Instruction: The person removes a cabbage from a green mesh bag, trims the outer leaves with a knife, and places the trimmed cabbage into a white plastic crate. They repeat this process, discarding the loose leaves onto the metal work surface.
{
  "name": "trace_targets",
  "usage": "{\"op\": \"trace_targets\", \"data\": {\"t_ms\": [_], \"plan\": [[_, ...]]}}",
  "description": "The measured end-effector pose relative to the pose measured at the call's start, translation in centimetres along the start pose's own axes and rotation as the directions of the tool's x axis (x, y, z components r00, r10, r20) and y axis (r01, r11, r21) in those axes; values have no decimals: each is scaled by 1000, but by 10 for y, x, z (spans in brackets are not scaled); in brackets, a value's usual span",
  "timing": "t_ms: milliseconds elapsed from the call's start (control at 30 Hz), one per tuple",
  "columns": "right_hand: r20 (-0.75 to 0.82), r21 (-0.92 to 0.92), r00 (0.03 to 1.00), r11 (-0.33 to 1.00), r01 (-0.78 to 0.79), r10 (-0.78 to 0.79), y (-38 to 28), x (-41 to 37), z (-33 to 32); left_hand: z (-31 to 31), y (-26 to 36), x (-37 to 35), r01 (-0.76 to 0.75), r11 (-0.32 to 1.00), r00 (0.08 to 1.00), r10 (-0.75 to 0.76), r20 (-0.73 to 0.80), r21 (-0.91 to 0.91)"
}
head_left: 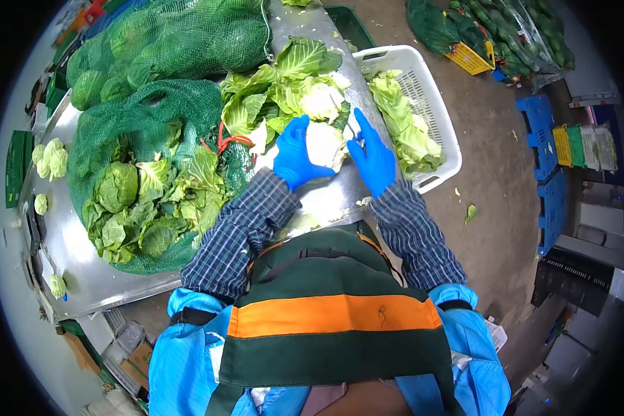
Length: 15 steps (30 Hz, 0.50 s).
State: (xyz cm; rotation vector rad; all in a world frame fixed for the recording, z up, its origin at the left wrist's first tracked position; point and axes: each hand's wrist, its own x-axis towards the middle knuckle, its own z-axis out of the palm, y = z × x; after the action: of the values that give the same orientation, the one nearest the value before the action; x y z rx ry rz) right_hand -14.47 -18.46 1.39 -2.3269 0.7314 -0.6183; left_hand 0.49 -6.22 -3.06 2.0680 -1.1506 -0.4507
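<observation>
My left hand, in a blue glove, cups the left side of a pale cabbage head, with its thumb stretched across the near side. At the right of that head is my right hand, also blue-gloved, its index finger and thumb spread apart. Just beyond my hands lies another whitish head among loose green leaves. Beneath them is the shiny metal table. A red tie shows at the mesh bag's edge, left of my left hand.
An open green mesh bag with leafy cabbages lies left; a full mesh bag lies behind. At the right, a white crate holds leafy cabbage. Blue crates stand farther right. Trimmed heads sit at the table's far left.
</observation>
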Motion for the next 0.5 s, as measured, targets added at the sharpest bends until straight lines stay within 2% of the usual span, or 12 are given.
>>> {"op": "trace_targets", "data": {"t_ms": [67,100,133,200,233,333,367,400,467,500], "plan": [[261,-30,924,959,-282,280,-14,-14,-13,-9,-4,7,-52,999,997,52,52,-4],[228,-98,959,984,-147,166,-14,-25,-11,-10,-7,12,-52,999,995,53,89,-12],[232,-100,959,985,-143,163,-15,-32,-9,-11,-9,16,-49,999,995,50,85,-13],[296,-252,937,961,-113,187,-19,-41,-3,-13,-11,24,13,1000,986,-13,166,1],[311,-248,936,965,-89,166,-15,-45,2,-12,-13,27,11,996,982,-27,186,86],[334,-309,925,948,-74,181,-6,-49,14,-12,-7,30,62,987,980,-88,180,147],[335,-309,925,948,-72,179,-1,-46,17,-12,-1,30,47,974,986,-81,148,222],[331,-328,926,942,-69,183,4,-41,19,-12,4,32,46,974,986,-80,147,222],[330,-352,924,934,-68,192,12,-32,21,-14,16,35,167,979,962,-187,197,116],[328,-339,929,939,-52,170,15,-24,22,-18,24,38,217,969,952,-238,195,121]]}}
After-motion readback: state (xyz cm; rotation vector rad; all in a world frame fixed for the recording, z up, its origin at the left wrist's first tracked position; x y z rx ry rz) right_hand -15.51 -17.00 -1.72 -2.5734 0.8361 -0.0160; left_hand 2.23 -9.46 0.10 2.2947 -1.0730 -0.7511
